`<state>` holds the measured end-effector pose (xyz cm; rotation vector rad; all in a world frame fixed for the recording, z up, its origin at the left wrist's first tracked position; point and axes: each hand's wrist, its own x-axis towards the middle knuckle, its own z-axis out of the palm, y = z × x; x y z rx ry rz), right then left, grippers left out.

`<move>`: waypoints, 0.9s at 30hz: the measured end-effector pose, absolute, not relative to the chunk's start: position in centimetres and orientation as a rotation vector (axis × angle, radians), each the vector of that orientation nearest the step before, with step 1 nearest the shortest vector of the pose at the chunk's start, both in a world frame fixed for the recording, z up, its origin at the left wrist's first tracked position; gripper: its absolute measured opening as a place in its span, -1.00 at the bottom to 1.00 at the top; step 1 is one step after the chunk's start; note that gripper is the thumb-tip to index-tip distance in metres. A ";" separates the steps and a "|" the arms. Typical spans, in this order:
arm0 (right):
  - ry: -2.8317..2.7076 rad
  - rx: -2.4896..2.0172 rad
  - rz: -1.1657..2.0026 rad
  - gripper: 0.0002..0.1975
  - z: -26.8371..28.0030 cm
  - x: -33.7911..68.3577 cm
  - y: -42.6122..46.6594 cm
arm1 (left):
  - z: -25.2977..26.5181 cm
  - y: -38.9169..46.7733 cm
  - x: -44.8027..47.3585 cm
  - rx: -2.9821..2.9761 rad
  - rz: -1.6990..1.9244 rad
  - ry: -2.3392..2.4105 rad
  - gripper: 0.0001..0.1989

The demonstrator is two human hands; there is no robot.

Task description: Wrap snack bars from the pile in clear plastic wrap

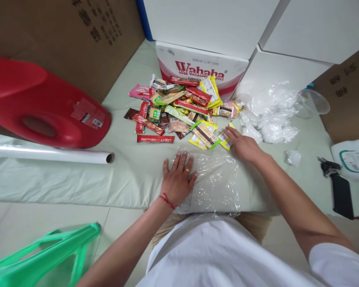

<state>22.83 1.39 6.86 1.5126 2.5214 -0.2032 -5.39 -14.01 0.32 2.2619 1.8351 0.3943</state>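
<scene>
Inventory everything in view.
Snack packets: many, multicoloured, centre
Plastic sheet: one, clear, front centre
Carton: one, white-red, behind packets
Jug: one, red, left
Roll: one, white, before jug
Plastic heap: one, clear, right
Plastic wad: one, clear, before heap
Container: one, clear, beside heap
Bottle: one, white, right
Keys: uncountable, dark, beside bottle
Flat item: one, black, below keys
Cardboard boxes: two, brown, sides
Panels: three, white, back
Stool: one, green, lower left
Cloth: one, greenish, under packets
Floor: one, pale, bottom
Shirt: one, white, bottom
Left hand: one, on sheet
Right hand: one, touching packet
</scene>
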 end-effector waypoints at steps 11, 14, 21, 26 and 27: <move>2.333 1.359 -0.040 -0.18 10.9 22.4 2.0 | 0.9 -13.5 -5.8 2.187 0.412 1.840 -0.46; 2.397 1.512 -0.040 -0.17 14.1 23.5 0.0 | 0.9 -12.9 -6.5 2.180 0.420 1.845 -0.48; 2.495 1.271 -0.403 -0.23 15.7 16.4 -6.8 | 0.4 -12.2 -7.2 2.211 0.392 1.890 -0.46; 2.459 1.163 -0.416 -0.25 11.5 10.7 -8.6 | 0.8 -12.3 -7.4 2.188 0.366 1.875 -0.43; 2.459 1.156 -0.437 -0.29 11.1 10.4 -8.4 | 0.8 -12.2 -7.4 2.184 0.363 1.872 -0.42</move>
